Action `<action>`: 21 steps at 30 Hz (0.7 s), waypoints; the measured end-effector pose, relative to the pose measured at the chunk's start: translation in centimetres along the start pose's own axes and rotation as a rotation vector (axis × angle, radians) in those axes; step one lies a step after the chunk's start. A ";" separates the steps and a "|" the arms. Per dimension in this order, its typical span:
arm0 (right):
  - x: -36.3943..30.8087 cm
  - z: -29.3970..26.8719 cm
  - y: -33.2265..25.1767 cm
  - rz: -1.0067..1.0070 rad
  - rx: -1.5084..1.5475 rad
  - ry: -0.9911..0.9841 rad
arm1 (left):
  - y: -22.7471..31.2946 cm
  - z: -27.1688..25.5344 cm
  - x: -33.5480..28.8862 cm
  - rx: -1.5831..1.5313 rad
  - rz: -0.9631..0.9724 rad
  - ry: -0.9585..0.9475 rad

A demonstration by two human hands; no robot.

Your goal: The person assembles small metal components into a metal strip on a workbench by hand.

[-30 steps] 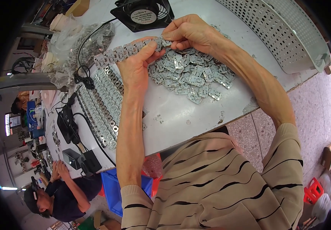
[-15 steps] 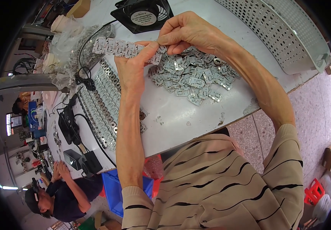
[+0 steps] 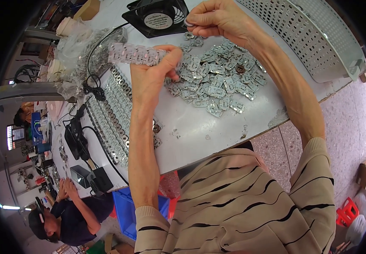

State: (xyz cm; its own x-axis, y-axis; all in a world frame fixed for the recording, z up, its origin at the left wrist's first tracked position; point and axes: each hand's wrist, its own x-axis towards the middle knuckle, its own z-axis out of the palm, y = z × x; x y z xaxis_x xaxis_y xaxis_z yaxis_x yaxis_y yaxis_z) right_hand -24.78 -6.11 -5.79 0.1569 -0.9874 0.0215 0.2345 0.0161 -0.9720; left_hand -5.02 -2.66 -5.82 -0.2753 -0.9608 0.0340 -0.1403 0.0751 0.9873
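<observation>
My left hand (image 3: 151,78) is closed around one end of a strip of small silvery pieces (image 3: 134,55), which reaches out to the left above the table. Between the thumb and fingers of my right hand (image 3: 212,19) is a small round disc (image 3: 188,23), held up beside the fan. Under and between both hands lies a loose pile of small flat silvery plates (image 3: 217,80), with a brown round piece (image 3: 240,68) on top. Left of my left forearm, rows of similar strips (image 3: 111,110) lie side by side.
A black fan (image 3: 157,19) stands at the far edge of the work area. At the right is a perforated grey basket (image 3: 301,38). Plastic bags (image 3: 79,55), cables and a black adapter (image 3: 101,180) lie to the left. A co-worker (image 3: 73,211) sits at lower left.
My right hand has moved up and away from the strip, now with the small disc in its fingers. The strip in my left hand has shifted slightly right and is blurred.
</observation>
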 end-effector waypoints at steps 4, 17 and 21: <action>-0.8 1.5 0.3 0.018 -0.138 -0.045 | -0.8 -1.2 0.8 -0.537 -0.022 -0.017; -1.7 3.1 1.1 0.034 -0.115 -0.113 | -1.2 -1.2 0.7 -0.586 -0.014 -0.010; -1.9 3.3 1.2 0.042 -0.097 -0.136 | -1.3 -1.1 0.7 -0.594 -0.012 -0.018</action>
State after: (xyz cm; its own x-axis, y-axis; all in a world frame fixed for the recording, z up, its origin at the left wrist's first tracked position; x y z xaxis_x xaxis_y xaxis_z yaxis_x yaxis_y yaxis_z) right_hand -21.67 -3.73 -6.24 0.2944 -0.9557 0.0057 0.1320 0.0348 -0.9906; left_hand -4.03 -3.72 -6.94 -0.2934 -0.9557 0.0248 0.4111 -0.1027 0.9058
